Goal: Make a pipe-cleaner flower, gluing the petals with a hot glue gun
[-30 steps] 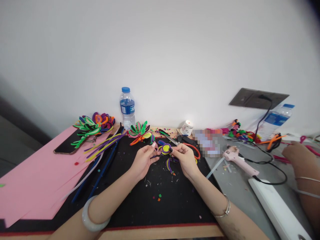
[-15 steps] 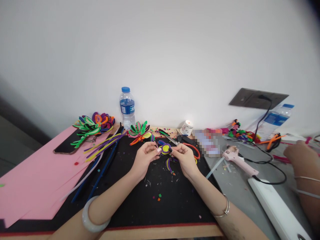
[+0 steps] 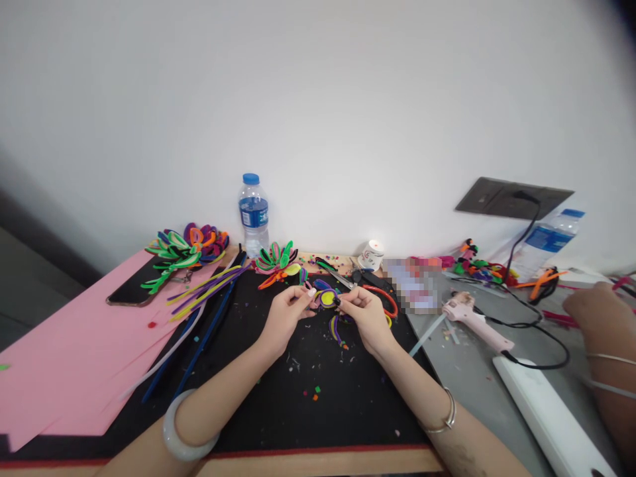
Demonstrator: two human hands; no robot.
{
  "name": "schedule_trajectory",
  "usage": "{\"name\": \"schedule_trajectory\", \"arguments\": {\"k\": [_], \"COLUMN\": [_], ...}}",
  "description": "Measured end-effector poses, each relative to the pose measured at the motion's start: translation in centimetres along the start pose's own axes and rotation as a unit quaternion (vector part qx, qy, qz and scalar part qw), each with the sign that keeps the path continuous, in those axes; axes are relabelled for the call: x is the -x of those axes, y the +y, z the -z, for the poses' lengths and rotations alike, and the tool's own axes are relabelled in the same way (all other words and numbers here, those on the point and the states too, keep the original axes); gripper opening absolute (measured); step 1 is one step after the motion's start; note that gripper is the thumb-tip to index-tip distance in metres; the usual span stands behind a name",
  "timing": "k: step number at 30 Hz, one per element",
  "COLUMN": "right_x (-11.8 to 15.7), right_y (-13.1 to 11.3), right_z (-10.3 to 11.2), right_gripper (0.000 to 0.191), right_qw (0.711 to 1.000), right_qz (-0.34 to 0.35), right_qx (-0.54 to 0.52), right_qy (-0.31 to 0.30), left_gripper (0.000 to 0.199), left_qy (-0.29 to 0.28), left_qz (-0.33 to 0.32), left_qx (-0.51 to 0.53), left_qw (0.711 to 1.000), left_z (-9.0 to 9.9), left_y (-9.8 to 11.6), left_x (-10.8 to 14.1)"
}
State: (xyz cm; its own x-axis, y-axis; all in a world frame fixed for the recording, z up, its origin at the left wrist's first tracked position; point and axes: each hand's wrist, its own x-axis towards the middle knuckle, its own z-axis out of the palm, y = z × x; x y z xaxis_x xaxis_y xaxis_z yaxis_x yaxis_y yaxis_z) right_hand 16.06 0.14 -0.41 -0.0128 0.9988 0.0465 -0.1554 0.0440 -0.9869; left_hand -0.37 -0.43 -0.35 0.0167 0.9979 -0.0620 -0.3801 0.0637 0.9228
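Note:
Between my hands is a small pipe-cleaner coil (image 3: 328, 299), yellow in the middle with a purple rim. My right hand (image 3: 366, 317) pinches its right edge between thumb and fingers. At its left side, the thumb and fingertips of my left hand (image 3: 284, 319) are closed on a thin pinkish-purple strand that seems to belong to the coil. Below it, on the black mat (image 3: 318, 421), lies a purple and yellow pipe-cleaner shape (image 3: 336, 330), partly hidden by my right hand. Scissors (image 3: 380, 296) with orange handles rest just behind.
Finished-looking pipe-cleaner flowers (image 3: 186, 248) and a phone (image 3: 132, 283) lie on pink sheets (image 3: 74, 364). Loose pipe cleaners (image 3: 209, 291), a water bottle (image 3: 254, 215) and a paper cup (image 3: 371, 254) stand around. At right are a glue gun (image 3: 477, 321), its cord and another person's hand (image 3: 596, 311).
My left thumb has lifted slightly and shifted a little left, away from the coil's rim. The coil has tilted a little. My right hand keeps its pinch.

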Motion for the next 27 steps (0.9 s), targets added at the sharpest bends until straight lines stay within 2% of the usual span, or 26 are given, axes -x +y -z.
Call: {"name": "schedule_trajectory", "arguments": {"k": [2,5,9,13,17,27], "right_x": [0.1,0.1,0.0,0.0,-0.1,0.0], "right_y": [-0.2,-0.5,-0.6,-0.8,-1.0,-1.2], "right_z": [-0.1,-0.1,0.1,0.2,0.4,0.6], "right_gripper": [0.018,0.019,0.016,0.012,0.02,0.012], "right_qw": [1.0,0.997,0.993,0.992,0.992,0.991], "right_qz": [-0.006,-0.016,-0.017,-0.01,0.002,0.046], "right_qx": [0.005,0.028,0.051,0.052,0.037,0.084], "right_qy": [-0.022,-0.069,-0.107,-0.118,-0.124,-0.098], "left_gripper": [0.015,0.026,0.015,0.019,0.024,0.02], "left_qy": [-0.029,-0.1,-0.147,-0.142,-0.119,-0.15], "left_qz": [-0.025,-0.078,-0.104,-0.07,-0.049,-0.032], "left_qx": [-0.032,-0.12,-0.199,-0.15,-0.091,-0.091], "left_qw": [0.999,0.985,0.963,0.976,0.987,0.984], "left_z": [-0.1,0.0,0.3,0.4,0.5,0.5], "left_y": [0.3,0.7,0.7,0.2,0.0,-0.5], "left_x": [0.1,0.1,-0.1,-0.3,-0.4,-0.4]}}
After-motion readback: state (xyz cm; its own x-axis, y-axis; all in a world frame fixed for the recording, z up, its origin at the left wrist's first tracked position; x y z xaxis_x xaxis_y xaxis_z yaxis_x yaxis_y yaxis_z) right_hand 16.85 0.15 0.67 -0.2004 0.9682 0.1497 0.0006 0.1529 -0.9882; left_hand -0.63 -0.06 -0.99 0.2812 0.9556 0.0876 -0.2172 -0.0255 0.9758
